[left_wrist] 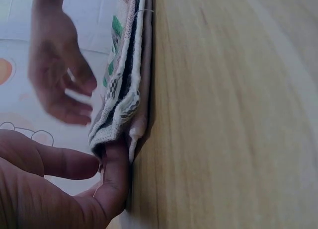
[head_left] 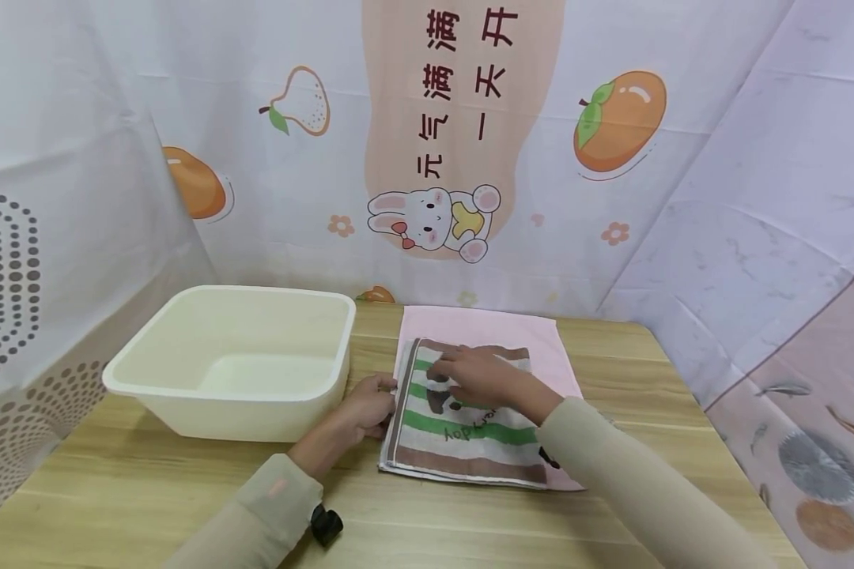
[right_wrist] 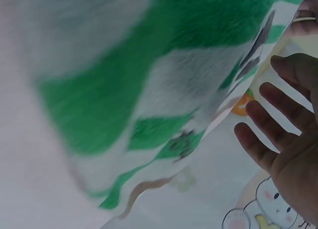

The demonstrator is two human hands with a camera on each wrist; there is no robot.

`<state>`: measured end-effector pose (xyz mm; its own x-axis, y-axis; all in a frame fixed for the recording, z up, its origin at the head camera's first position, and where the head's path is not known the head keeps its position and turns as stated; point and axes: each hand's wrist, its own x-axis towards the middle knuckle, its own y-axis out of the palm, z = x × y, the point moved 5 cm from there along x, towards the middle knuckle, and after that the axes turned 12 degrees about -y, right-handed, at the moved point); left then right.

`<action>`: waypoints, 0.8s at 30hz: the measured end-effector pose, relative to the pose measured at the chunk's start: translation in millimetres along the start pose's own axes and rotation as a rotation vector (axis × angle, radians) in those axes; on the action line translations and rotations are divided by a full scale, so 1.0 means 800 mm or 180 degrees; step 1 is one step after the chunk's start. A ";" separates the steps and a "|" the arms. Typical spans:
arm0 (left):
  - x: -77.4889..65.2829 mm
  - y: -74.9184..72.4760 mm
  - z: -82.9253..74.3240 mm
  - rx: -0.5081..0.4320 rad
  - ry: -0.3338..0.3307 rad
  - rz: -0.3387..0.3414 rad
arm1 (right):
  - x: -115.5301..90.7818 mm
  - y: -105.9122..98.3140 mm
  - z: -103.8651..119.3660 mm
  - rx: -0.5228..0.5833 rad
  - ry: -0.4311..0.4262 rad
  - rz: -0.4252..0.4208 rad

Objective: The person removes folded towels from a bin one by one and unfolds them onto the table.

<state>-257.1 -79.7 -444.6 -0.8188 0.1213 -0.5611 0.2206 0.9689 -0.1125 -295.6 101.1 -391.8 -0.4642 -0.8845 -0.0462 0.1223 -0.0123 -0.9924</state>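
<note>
A folded towel with brown, white and green stripes, a dark animal print and lettering lies on a pink towel on the table. My left hand is at the striped towel's left edge. In the left wrist view, a finger of that hand is tucked under the layered edge, with the thumb at the corner above it. My right hand is over the upper middle of the striped towel, and in the right wrist view its fingers are spread and hold nothing.
A cream plastic basin stands on the table to the left of the towels. Behind the table hangs a printed curtain with fruit and a rabbit, and more patterned cloth hangs at both sides.
</note>
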 end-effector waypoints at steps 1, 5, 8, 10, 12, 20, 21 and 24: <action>0.000 0.000 0.000 0.0002 0.0004 0.0003 | 0.008 0.001 0.003 -0.0028 -0.0064 -0.0003; 0.000 -0.001 0.001 0.0023 0.0012 -0.0002 | 0.034 0.004 0.016 -0.0140 -0.0397 -0.0044; -0.001 -0.002 0.001 0.0002 0.0007 0.0007 | 0.048 0.008 0.023 -0.0086 -0.0485 0.0023; 0.000 -0.001 0.002 -0.0005 -0.0004 0.0030 | 0.054 0.011 0.025 0.0001 -0.0462 0.0115; 0.000 0.000 0.002 -0.0008 -0.0015 0.0053 | 0.057 0.013 0.026 0.0097 -0.0423 0.0185; 0.000 -0.001 0.002 0.0046 -0.0052 0.0033 | 0.060 0.017 0.025 0.0003 -0.0424 0.0226; 0.000 -0.001 0.002 0.0050 -0.0047 0.0028 | 0.061 0.017 0.025 -0.0004 -0.0442 0.0212; -0.001 -0.001 0.001 0.0033 -0.0050 0.0025 | 0.064 0.017 0.027 -0.0014 -0.0474 0.0212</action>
<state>-256.0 -81.0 -445.0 -0.8086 0.1255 -0.5748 0.2326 0.9656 -0.1164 -298.7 45.2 -405.1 -0.3200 -0.9427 -0.0949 0.1446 0.0505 -0.9882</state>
